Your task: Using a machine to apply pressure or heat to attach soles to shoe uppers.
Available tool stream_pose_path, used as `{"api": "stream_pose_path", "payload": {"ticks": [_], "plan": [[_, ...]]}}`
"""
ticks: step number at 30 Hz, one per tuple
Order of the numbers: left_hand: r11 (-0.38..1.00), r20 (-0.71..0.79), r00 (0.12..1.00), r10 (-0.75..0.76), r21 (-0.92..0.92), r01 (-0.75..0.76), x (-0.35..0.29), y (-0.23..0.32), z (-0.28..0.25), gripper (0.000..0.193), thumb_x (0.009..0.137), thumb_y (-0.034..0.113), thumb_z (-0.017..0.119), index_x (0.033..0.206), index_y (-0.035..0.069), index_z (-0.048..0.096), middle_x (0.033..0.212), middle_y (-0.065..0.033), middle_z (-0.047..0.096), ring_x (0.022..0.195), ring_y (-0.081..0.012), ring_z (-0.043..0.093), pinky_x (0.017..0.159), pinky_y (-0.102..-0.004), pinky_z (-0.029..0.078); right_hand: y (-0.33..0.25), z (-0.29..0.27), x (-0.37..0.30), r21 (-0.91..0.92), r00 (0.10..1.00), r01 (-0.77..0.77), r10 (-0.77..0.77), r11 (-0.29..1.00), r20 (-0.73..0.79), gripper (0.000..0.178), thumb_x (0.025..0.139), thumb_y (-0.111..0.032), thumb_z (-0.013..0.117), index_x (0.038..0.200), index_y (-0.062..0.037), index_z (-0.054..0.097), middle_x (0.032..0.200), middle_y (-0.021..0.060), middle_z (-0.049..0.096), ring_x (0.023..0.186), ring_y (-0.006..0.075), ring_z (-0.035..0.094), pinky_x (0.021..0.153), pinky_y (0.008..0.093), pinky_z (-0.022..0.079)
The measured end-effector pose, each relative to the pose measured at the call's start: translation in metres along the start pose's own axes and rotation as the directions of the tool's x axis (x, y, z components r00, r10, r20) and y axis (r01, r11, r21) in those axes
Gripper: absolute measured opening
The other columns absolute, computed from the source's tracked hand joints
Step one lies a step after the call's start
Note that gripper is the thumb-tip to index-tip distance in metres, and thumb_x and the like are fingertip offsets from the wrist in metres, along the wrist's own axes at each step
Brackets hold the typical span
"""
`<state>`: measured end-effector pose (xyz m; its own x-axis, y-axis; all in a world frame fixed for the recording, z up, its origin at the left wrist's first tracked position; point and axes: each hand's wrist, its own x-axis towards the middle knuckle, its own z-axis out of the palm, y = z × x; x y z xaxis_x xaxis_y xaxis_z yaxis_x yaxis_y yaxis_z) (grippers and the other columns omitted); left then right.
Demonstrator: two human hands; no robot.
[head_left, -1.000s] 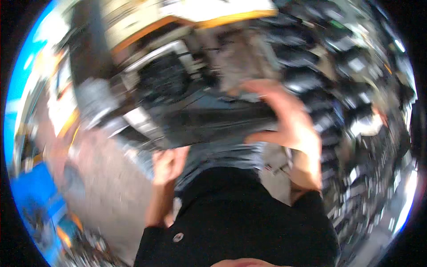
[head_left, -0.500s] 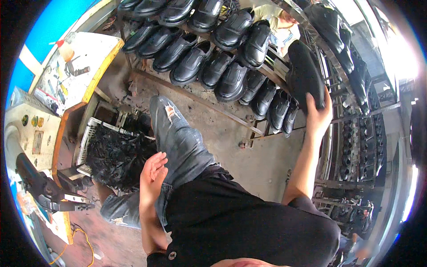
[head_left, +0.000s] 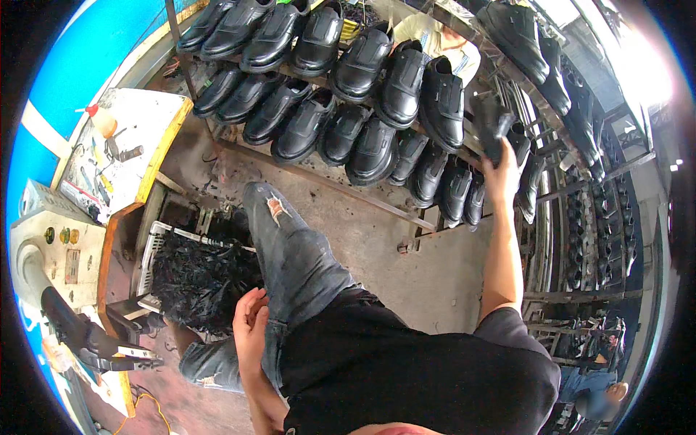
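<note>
Black, low-cut shoe of leather-like material [head_left: 491,119], blurred, is pinched at its near end btw thumb and fingers of the R hand [head_left: 502,177]; it's up at the right part of the brown-grey metal rack [head_left: 348,192]; blur hides whether it touches a rail.

Step in hand, by my read: handling one shoe at its spot on the rack; setting down vs. lifting off, can't tell; either way the move calls for a light, steady grip and a straight path, as the gap is tight and a knock could scuff or shift the next ones.

L hand [head_left: 251,319]: fingers loosely curled, nothing seen in it, just beside the knee of the faded grey-blue ripped jeans [head_left: 304,254]; prob. free to help if needed.

Further out: glossy black leather-look shoe w/ rounded toe [head_left: 441,105] just left of the held one; more like it in two rows along the rack; person in a pale yellow shirt [head_left: 435,36] behind it; white plastic crate [head_left: 148,254] w/ shiny black scraps [head_left: 199,283] near the L hand; off-white bench w/ yellow edge [head_left: 138,145] beyond, at far left.
</note>
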<state>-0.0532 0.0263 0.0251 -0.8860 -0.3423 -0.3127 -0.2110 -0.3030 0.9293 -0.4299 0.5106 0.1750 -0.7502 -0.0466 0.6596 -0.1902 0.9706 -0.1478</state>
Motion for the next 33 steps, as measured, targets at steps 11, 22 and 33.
{"api": "stream_pose_path", "payload": {"ticks": [11, 22, 33], "plan": [[0.999, 0.118, 0.993, 0.015, 0.04, -0.02, 0.03, 0.033, 0.019, 0.047, 0.096, -0.005, 0.063, 0.142, 0.005, 0.054, 0.14, -0.0088, 0.061, 0.127, -0.0207, 0.059, 0.107, -0.0341, 0.047, -0.029, 0.006, 0.009, 0.23, 0.938, -0.126, 0.191, 0.965, -0.288, 0.052, 0.091, -0.016, 0.079, 0.136, -0.0023, 0.058, 0.124, 0.0198, 0.067, 0.115, 0.0314, 0.065, 0.103, 0.0388, 0.048], [0.996, 0.112, 0.993, 0.035, -0.081, -0.026, 0.013, 0.006, 0.005, 0.049, 0.097, -0.004, 0.063, 0.144, 0.004, 0.051, 0.138, -0.0093, 0.061, 0.125, -0.02, 0.06, 0.106, -0.0335, 0.049, -0.175, -0.08, -0.04, 0.222, 0.829, 0.37, -0.212, 0.902, -0.517, 0.057, 0.086, -0.007, 0.083, 0.135, 0.0022, 0.057, 0.131, 0.0194, 0.066, 0.118, 0.0325, 0.066, 0.107, 0.0431, 0.049], [0.682, -0.337, 0.821, 0.461, -0.456, -0.571, -0.017, 0.032, -0.037, 0.114, 0.084, 0.018, 0.085, 0.166, 0.007, 0.007, 0.169, -0.0108, 0.024, 0.146, -0.0299, 0.041, 0.12, -0.0437, 0.032, -0.344, 0.04, -0.11, 0.687, 0.646, -0.707, -0.546, -0.164, 0.534, 0.1, 0.08, -0.053, 0.085, 0.15, 0.0026, 0.041, 0.138, 0.016, 0.06, 0.129, 0.0296, 0.059, 0.114, 0.0449, 0.045]]}}
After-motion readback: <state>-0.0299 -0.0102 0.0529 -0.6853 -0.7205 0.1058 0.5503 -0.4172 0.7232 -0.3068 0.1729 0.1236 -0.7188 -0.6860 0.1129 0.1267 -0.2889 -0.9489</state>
